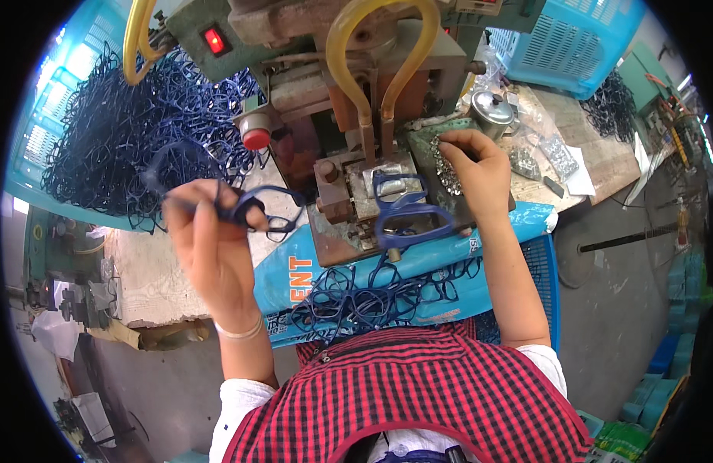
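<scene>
My left hand (214, 247), a little smeared by motion, is closed on dark blue eyeglass frames (281, 190); at least one hangs toward the machine, and a blurred one shows beyond the fingers. Another blue eyeglass frame (426, 210) rests tilted on the metal fixture (364, 189) under the machine head, with no hand on it. Over a pile of small shiny metal pieces (447, 176) to the right of the fixture, my right hand (482, 171) has its fingertips pinched together. Whatever those fingertips hold is hidden.
The green press machine (275, 31) carries yellow hoses (337, 50) and a red button (256, 139). Heaped dark frames (125, 139) fill a blue crate (40, 193) at left. More frames (372, 297) lie on blue sheeting by my lap. A lidded metal cup (491, 109) stands at right.
</scene>
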`<state>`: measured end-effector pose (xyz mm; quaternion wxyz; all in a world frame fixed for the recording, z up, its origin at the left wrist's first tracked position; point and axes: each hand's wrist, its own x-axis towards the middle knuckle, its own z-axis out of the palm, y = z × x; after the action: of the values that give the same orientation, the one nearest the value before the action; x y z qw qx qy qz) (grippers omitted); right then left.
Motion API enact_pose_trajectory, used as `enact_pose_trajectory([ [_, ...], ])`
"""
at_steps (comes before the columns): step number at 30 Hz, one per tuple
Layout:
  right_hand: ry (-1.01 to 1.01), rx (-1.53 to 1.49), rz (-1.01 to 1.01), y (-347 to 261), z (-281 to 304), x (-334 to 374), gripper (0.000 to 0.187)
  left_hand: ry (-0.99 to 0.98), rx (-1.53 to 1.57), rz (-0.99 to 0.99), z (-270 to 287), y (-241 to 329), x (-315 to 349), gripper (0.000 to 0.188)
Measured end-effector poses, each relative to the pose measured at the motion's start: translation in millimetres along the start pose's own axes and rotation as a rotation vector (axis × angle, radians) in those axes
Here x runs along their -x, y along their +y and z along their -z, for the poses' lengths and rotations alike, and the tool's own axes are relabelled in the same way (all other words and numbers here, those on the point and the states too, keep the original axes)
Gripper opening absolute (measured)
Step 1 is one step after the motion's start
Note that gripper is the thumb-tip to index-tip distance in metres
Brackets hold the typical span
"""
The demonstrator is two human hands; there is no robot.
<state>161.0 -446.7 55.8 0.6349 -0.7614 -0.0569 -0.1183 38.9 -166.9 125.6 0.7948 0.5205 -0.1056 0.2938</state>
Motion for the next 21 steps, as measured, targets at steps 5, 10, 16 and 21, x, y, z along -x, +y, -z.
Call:
enact_pose_trajectory([
  [5, -0.094, -0.067, 0.227, -46.9, -36.9, 15.0, 0.019, -0.118, -0.504, -0.372, -39.9, -2.4, -29.8, 0.018],
  [10, -0.104, -0.221, 0.154, -45.4, -49.7, 31.4, 0.048, -0.073, -0.31, -0.393, -36.3, -18.4, -33.7, 0.016],
  [16, -0.218, -0.296, 0.089, -60.1, -47.3, 29.5, 0.064, -0.147, -0.37, -0.437, -31.6, -17.0, -37.7, 0.012],
  [21, -0.202, -0.423, -0.004, -62.4, -50.9, 33.0, 0.066, -0.056, -0.32, -0.412, -42.3, -14.3, -34.8, 0.018],
])
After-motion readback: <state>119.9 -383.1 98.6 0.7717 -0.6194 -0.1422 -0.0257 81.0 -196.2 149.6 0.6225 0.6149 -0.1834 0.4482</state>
